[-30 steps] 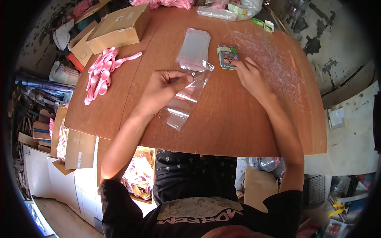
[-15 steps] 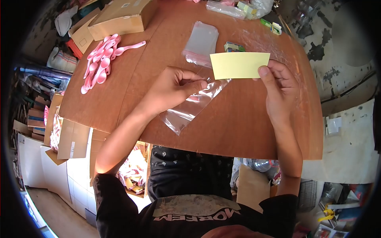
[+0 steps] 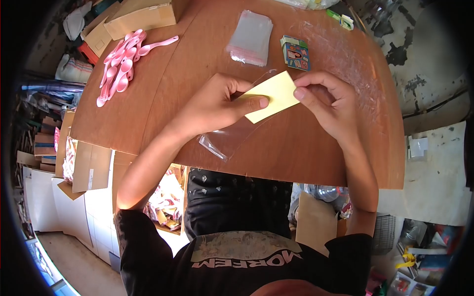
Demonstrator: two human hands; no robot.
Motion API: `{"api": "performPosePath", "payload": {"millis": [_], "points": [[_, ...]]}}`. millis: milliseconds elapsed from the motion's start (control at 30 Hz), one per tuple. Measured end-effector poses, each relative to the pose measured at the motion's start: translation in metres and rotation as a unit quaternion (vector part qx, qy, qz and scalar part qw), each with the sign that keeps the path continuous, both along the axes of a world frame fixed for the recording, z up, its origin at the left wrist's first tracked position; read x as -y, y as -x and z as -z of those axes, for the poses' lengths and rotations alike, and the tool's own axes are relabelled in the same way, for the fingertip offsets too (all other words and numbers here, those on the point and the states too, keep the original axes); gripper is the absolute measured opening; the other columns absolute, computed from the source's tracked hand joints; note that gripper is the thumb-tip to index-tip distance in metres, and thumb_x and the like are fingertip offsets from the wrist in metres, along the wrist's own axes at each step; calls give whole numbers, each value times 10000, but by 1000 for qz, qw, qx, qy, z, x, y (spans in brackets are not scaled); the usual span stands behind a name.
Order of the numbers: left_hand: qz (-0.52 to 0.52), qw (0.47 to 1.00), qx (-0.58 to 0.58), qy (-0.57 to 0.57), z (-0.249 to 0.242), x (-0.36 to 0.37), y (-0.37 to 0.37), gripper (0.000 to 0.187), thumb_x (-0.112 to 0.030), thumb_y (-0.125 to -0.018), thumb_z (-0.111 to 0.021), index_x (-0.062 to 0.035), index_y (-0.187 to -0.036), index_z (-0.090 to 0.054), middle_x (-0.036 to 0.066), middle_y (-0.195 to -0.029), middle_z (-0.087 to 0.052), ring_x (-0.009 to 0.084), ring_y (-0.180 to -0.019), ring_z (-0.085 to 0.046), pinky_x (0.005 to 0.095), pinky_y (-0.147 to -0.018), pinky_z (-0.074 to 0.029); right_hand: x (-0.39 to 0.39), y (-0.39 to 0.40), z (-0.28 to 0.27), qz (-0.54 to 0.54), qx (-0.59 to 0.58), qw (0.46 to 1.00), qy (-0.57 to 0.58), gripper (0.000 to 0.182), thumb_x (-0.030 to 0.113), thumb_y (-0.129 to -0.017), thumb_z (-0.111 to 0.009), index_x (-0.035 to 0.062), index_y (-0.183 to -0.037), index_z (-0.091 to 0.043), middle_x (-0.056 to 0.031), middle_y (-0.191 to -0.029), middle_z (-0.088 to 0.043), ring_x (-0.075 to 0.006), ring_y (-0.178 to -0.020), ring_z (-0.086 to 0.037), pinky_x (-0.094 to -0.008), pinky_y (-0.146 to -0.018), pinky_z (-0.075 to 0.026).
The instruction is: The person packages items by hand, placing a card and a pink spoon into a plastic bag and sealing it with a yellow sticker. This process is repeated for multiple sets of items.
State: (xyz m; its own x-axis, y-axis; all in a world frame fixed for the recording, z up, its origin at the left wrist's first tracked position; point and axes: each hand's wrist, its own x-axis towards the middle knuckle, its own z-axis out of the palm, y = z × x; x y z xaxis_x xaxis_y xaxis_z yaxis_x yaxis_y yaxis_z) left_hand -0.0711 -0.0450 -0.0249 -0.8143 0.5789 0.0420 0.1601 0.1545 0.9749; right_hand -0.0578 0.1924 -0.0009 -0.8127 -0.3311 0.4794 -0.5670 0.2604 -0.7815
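A pale yellow card [image 3: 279, 93] is held tilted over the table between my two hands. My left hand [image 3: 217, 106] grips its left end, thumb on top, together with a clear plastic bag [image 3: 213, 146] that hangs below the wrist. The bag's edge shows faintly behind the card. My right hand [image 3: 331, 101] pinches at the card's right end with thumb and index finger; whether it also has the bag's edge cannot be made out. Just beyond lie a stack of clear bags [image 3: 251, 38] and a small pack of printed cards [image 3: 296, 52].
Several pink spoons [image 3: 122, 64] lie in a heap at the table's left. Behind them stands a cardboard box [image 3: 141, 19]. A green and white item [image 3: 340, 19] lies at the far right edge of the brown table [image 3: 296, 153]. An open carton [image 3: 92, 165] stands at the left.
The yellow card has moved left and tilted, and my left thumb is now on it. My right hand has shifted to its right end. The printed pack, partly covered before, now shows fully.
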Motion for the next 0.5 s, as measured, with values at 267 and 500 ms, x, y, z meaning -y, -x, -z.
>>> {"api": "performPosePath", "payload": {"millis": [267,500], "points": [[6,1000,-24,-9,-14,-2,-20,237,-171,-899,-670,47,-993,-680,-2,-802,-661,9,-726,-496,195,-600,-417,15,-12,-11,-91,-40,990,-102,159,80,-797,-715,37,-949,-704,-141,-1090,-633,-247,-1036,-611,-333,-872,-477],[-30,993,-113,-17,-13,-1,-23,310,-98,-899,-647,59,-1165,-615,90,-972,-696,56,-876,-586,221,-762,-498,22,-15,-25,-153,19,977,-150,231,72,-826,-680,-11,-1040,-659,-142,-1132,-606,-247,-1054,-599,-343,-915,-463]]}}
